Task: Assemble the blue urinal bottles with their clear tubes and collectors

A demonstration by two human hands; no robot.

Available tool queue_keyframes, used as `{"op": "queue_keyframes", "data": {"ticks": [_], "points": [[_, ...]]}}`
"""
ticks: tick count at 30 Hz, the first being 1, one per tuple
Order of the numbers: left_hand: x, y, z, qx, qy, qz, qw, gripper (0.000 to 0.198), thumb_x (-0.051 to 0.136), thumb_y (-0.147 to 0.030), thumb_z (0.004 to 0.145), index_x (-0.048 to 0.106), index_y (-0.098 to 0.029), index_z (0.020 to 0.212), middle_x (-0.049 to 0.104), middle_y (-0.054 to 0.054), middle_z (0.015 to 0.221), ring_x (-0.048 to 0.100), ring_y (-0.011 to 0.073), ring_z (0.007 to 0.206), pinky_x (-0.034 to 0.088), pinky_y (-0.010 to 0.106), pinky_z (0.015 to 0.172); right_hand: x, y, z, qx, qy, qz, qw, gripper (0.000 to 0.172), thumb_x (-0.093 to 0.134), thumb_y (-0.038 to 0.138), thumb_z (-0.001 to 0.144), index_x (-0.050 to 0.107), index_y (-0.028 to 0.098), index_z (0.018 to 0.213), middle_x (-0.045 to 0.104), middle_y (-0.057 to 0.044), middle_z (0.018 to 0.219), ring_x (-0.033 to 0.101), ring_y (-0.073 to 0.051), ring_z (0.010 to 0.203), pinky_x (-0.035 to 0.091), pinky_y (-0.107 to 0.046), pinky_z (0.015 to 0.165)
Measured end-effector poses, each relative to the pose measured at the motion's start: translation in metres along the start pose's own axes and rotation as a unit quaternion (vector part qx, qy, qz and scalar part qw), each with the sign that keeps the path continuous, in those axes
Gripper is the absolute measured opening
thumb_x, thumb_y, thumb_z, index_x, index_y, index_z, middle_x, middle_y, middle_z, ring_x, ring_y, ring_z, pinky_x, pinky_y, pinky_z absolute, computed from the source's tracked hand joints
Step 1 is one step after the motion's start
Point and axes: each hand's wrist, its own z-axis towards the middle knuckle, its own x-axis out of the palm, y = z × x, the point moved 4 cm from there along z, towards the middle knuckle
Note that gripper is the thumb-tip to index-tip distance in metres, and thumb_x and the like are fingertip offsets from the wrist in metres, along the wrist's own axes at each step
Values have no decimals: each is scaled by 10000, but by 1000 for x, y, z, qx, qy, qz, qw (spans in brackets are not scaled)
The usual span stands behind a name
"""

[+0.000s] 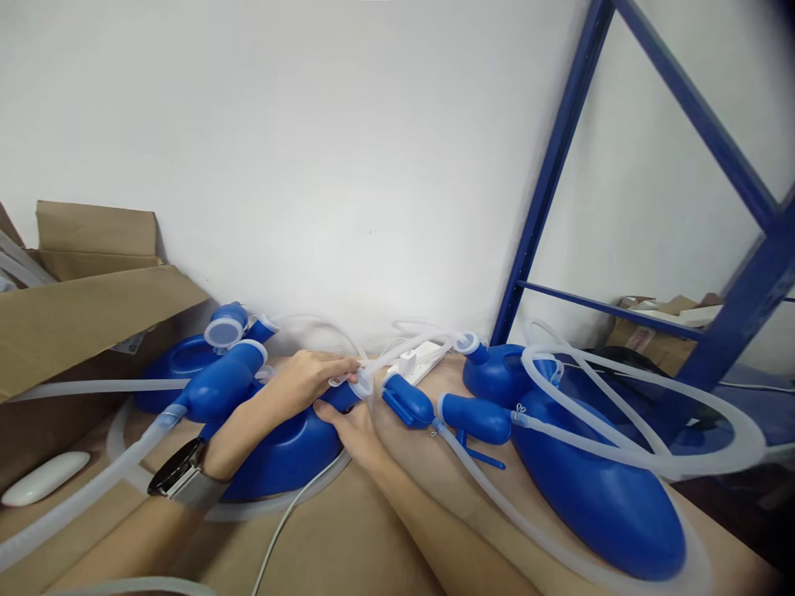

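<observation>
My left hand, with a watch on the wrist, reaches across a blue plastic container and pinches a clear tube end at the container's spout. My right hand grips the blue spout just beneath that tube end, its thumb on the container's top. Both hands are closed and meet at the same joint. A second blue container with coiled clear tubing lies to the right, its blue nozzle pointing left.
More blue containers with white caps lie behind the left hand. An open cardboard box stands at the left, a white oval object beside it. A white power strip sits by the wall. A blue metal rack frame rises at right.
</observation>
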Motion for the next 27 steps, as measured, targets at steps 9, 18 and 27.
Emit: {"op": "queue_keyframes", "data": {"ticks": [9, 18, 27], "points": [[9, 9, 33, -61, -58, 31, 996, 219, 499, -221, 986, 717, -199, 972, 778, 47, 855, 720, 184, 745, 507, 256, 692, 13, -4, -14, 37, 28, -19, 999, 647, 859, 418, 719, 619, 280, 1304, 705, -37, 1277, 623, -294, 1250, 466, -493, 1123], [-27, 9, 22, -202, -145, 132, 959, 339, 469, -409, 1032, 739, -207, 991, 793, 75, 900, 732, 244, 810, 454, 281, 662, 13, -7, -16, 85, 47, 23, 995, 612, 863, 454, 722, 651, 240, 1255, 721, -57, 1236, 657, -283, 1200, 496, -462, 1087], [-57, -59, 18, -81, -116, -15, 990, 352, 571, -511, 980, 750, -223, 1075, 786, 36, 1096, 730, 213, 978, 555, 275, 819, 8, -3, -10, 31, 18, -49, 998, 522, 826, 465, 720, 679, 294, 1191, 708, -62, 1206, 619, -319, 1241, 500, -517, 1080]]}}
